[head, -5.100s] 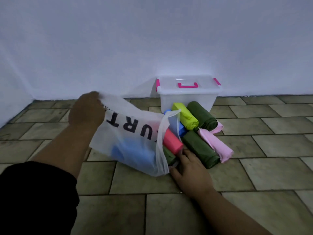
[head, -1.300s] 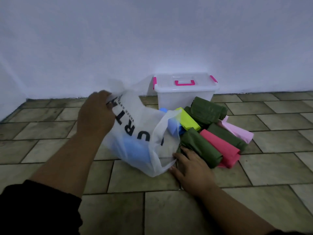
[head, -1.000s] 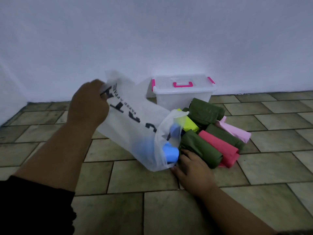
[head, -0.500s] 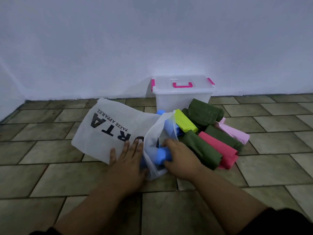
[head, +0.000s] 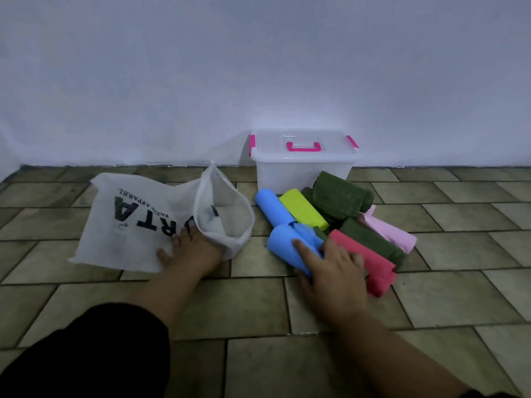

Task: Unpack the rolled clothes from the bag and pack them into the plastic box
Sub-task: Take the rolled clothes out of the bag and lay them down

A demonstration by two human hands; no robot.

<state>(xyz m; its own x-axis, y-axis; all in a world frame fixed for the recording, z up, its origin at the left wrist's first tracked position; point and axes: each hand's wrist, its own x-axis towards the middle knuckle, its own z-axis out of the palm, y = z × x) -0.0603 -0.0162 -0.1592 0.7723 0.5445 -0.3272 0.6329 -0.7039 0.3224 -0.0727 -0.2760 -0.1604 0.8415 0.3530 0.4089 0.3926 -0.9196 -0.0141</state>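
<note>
The white bag (head: 129,219) with black letters lies flat on the floor, its mouth open toward the right and nothing visible inside. My left hand (head: 191,251) presses flat on the bag near the mouth. My right hand (head: 333,268) grips a blue roll (head: 284,245) just right of the bag. Behind it lie a second blue roll (head: 271,206), a yellow-green roll (head: 303,209), several dark green rolls (head: 342,193), a red roll (head: 365,259) and a pink roll (head: 388,232). The clear plastic box (head: 301,165) with pink latches stands lidded against the wall.
The floor is tiled in olive-brown stone (head: 258,305). A white wall (head: 258,67) runs directly behind the box. The rolls are piled between my right hand and the box front.
The blue roll has come out of the bag's mouth in my right hand and now lies to the right by the pile. The bag has flattened under my left hand.
</note>
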